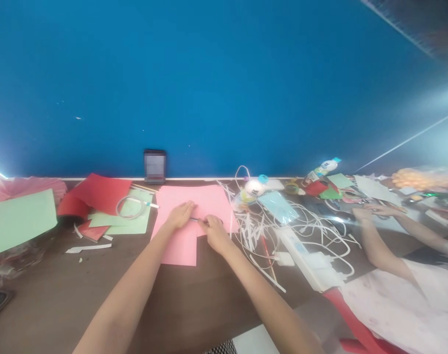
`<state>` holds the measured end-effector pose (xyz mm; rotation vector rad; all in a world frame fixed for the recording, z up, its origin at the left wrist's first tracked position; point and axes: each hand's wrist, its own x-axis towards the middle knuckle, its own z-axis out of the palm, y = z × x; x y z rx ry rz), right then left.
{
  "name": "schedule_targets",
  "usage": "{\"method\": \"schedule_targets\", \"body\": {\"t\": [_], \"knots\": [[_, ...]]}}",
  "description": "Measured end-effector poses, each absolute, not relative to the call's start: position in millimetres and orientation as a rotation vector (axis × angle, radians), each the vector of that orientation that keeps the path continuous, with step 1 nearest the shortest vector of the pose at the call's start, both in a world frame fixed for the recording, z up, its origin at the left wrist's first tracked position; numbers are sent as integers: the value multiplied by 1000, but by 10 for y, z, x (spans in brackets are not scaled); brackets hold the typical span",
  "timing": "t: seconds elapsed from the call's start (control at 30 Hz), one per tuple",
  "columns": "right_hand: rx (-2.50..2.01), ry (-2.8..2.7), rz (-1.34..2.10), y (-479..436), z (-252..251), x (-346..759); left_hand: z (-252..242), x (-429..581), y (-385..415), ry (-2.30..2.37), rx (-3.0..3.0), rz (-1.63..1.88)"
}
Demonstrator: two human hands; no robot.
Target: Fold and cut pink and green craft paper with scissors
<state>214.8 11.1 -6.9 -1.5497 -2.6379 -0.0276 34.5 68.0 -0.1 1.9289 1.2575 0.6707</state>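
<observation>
Behind a brown desk (172, 305) a plain blue wall (209, 73) is seen, and a pink sheet (183, 248) is laid flat at the middle of the desk. The left hand (180, 215) is spread open and pressed palm down on the sheet's upper part. Just beside it, the right hand (215, 231) is closed around a thin dark pencil (194, 219), whose tip is held on the sheet between the two hands. Left of the pink sheet, green sheets (131, 219) and a red sheet (98, 194) are overlapped. Right of it, white paper strips (246, 231) and cables are tangled. Farther right, another person's hand (364, 214) is rested on the desk.
</observation>
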Motion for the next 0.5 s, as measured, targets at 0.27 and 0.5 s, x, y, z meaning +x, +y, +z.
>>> {"method": "schedule_targets", "body": {"t": [0.27,0.5], "knots": [[-1400,-2629,82,-185,-69,2142,1,336,691,1280,1897,649],[-1404,-2639,102,-464,-10,2134,-24,345,707,1276,1936,646]]}}
